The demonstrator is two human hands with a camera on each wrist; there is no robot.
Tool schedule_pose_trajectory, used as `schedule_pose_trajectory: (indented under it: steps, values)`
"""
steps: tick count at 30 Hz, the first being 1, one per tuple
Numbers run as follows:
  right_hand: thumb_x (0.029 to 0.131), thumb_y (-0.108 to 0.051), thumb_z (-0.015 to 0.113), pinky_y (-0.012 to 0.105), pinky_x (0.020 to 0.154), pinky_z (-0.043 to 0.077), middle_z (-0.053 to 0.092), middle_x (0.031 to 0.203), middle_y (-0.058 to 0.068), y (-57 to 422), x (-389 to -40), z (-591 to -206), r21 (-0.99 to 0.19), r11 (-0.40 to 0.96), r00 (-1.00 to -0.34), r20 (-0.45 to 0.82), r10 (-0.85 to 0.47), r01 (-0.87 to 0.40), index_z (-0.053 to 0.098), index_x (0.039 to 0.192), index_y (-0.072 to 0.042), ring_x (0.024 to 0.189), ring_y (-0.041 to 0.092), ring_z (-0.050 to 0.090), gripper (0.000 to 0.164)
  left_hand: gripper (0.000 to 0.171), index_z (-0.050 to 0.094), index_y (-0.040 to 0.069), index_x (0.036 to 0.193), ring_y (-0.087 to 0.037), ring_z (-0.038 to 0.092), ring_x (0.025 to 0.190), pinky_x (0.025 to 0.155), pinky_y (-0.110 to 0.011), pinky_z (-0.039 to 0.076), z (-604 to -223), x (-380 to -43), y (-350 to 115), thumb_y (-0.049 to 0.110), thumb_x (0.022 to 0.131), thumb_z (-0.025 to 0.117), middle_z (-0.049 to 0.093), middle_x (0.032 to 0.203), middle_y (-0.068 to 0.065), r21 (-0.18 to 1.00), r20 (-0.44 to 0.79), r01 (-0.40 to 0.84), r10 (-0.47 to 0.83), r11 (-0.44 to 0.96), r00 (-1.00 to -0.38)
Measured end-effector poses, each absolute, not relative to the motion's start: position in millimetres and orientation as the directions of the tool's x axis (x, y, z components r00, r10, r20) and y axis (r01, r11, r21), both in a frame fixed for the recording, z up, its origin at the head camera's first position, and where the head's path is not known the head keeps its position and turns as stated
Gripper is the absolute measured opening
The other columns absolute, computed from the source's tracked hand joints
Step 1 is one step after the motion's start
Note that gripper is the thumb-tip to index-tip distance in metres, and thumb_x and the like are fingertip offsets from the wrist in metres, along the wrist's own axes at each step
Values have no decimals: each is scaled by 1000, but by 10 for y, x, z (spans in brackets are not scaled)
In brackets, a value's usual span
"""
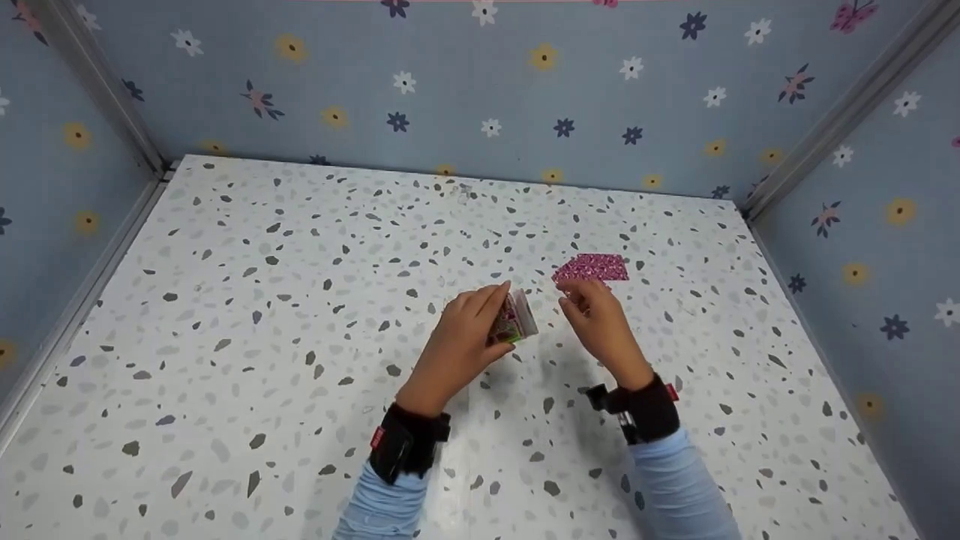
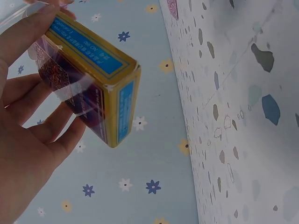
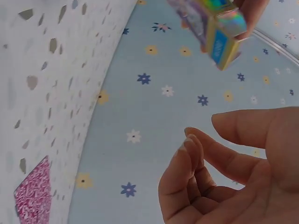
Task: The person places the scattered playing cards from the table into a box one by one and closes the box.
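Observation:
My left hand [image 1: 459, 341] grips a small card box [image 2: 88, 70] between thumb and fingers, above the table. The box has yellow edges, blue printed side panels and a dark patterned face. Clear plastic shows at its end near the thumb. My right hand [image 1: 600, 326] is apart from the box, to its right, with fingers loosely bent and thumb spread. Nothing is between those fingers in the right wrist view. Just beyond the right hand, pink patterned cards [image 1: 600, 267] lie on the table, partly hidden by it in the head view.
The white speckled table [image 1: 300, 375] meets a blue flowered panel [image 1: 450, 82] at the back. Similar panels [image 1: 885, 247] stand at both sides, with grey metal strips [image 1: 840, 112] at the corners. Black bands [image 1: 409, 442] circle both wrists.

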State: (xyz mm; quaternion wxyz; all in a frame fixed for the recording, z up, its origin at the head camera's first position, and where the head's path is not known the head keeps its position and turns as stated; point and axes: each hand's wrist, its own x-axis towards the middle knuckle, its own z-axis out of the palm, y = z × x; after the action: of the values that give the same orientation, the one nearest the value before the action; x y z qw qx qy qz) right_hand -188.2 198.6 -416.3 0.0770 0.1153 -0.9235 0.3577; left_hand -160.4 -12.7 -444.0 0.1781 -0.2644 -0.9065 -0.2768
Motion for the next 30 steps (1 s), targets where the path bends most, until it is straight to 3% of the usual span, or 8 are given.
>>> schedule_pose_trajectory:
  steps: [8, 14, 16, 18, 22, 30]
  values:
    - [90, -4, 53, 35, 73, 46, 59, 94, 20, 2335, -2250, -4430, -604, 790, -994, 32, -106, -104, 62, 113, 7, 84, 27, 54, 27, 77, 40, 5, 141, -28, 51, 117, 103, -41, 40, -4438, -1599, -141, 32, 77, 74, 52, 135, -8, 427, 455, 565, 373, 706, -809]
    - [88, -3, 50, 28, 57, 44, 59, 87, 19, 2587, -2505, -4506, -538, 843, -999, -43, -27, 0, 60, 113, 10, 68, 22, 54, 30, 76, 40, 4, 141, -28, 51, 117, 103, -41, 40, -4443, -1611, -153, 30, 78, 74, 52, 135, -9, 432, 449, 561, 372, 706, -813]
    - [89, -6, 50, 35, 62, 49, 60, 93, 24, 2637, -2573, -4535, -499, 866, -999, -46, -15, 10, 59, 114, 11, 75, 30, 58, 31, 76, 40, 4, 141, -29, 51, 117, 104, -41, 40, -4441, -1617, -157, 30, 78, 74, 52, 134, -9, 433, 447, 560, 371, 707, -814]
    - [89, -8, 51, 43, 76, 51, 59, 105, 29, 2674, -2632, -4572, -480, 877, -998, -62, -5, 26, 57, 117, 11, 93, 38, 58, 35, 76, 39, 4, 141, -29, 51, 117, 104, -41, 40, -4440, -1618, -160, 31, 79, 73, 52, 134, -9, 433, 443, 559, 373, 707, -815]
    - [89, -15, 56, 51, 101, 38, 49, 126, 32, 2696, -2747, -4666, -445, 893, -991, -136, 4, 65, 51, 124, 12, 120, 44, 42, 44, 76, 39, 4, 141, -29, 51, 117, 104, -42, 40, -4442, -1611, -166, 31, 79, 73, 52, 134, -9, 429, 435, 553, 374, 714, -819]
    - [85, -31, 65, 55, 110, 27, 27, 142, 34, 2585, -2856, -4739, -359, 922, -970, -234, 62, 146, 36, 136, 10, 132, 50, 25, 71, 76, 38, 5, 142, -28, 50, 119, 103, -42, 40, -4443, -1611, -176, 34, 80, 71, 50, 136, -9, 413, 422, 546, 379, 728, -824]
